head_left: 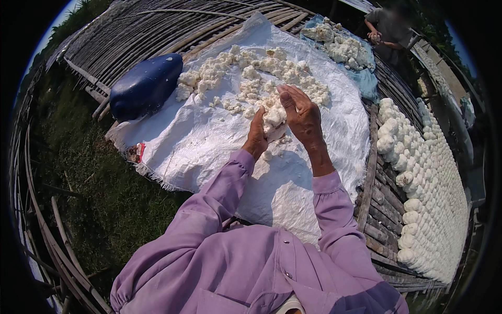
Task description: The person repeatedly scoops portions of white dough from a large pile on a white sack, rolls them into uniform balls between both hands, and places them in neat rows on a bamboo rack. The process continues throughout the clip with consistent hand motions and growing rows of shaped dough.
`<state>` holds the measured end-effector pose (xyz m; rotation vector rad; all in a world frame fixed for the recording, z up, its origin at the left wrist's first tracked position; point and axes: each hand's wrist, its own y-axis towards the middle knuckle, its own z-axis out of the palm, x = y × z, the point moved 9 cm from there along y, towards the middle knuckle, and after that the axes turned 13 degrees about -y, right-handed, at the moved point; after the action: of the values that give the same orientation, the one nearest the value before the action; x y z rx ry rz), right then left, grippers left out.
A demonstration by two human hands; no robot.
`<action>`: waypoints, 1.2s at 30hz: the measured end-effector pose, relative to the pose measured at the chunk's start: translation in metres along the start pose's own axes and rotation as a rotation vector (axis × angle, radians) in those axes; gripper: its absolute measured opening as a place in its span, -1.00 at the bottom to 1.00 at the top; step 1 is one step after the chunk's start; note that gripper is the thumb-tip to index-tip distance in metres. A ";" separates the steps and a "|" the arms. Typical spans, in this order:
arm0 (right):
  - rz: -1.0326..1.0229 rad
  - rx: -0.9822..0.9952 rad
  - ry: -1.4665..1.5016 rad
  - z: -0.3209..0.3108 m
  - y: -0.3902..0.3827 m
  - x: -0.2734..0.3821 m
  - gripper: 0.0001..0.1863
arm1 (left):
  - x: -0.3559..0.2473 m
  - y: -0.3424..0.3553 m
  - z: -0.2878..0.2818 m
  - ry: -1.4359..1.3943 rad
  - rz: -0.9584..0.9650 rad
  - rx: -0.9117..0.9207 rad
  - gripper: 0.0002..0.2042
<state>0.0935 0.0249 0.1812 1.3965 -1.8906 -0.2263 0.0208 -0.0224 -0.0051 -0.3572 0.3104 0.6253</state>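
My left hand (256, 135) is cupped at the left side of a white, crumbly lump (274, 116), thumb pointing up. Over the lump's right side bends my right hand (303, 116), its fingers close together, so the lump sits between both palms. The fingers partly hide where the lump ends and the loose white clumps (251, 73) behind it begin. Those clumps lie scattered in a pile on a white woven plastic sheet (204, 141). A few small crumbs rest just below my hands.
A dark blue rounded plastic container (146, 86) lies at the sheet's left edge. Bamboo slats (172, 23) form the platform. At right, many white balls (423, 188) stand in rows. More clumps (345, 49) sit on a bluish sheet at the back, near another person (392, 31).
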 end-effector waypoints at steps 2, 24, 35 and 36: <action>-0.027 -0.238 0.055 -0.021 0.008 -0.003 -0.57 | 0.004 0.004 0.013 0.023 0.003 0.079 -0.42; 0.215 0.132 -0.033 0.029 -0.006 -0.092 -0.51 | 0.046 0.042 0.028 -0.165 -0.156 0.070 -0.02; 0.600 -0.245 0.435 -0.041 -0.069 -0.175 -0.50 | 0.116 0.003 0.086 -0.150 -0.354 0.275 0.09; 0.570 -0.412 0.503 -0.055 -0.082 -0.180 -0.48 | 0.125 0.000 0.089 -0.104 -0.339 0.311 0.06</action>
<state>0.2111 0.1666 0.0910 0.5379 -1.6139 0.0229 0.1321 0.0779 0.0259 -0.0734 0.2358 0.2547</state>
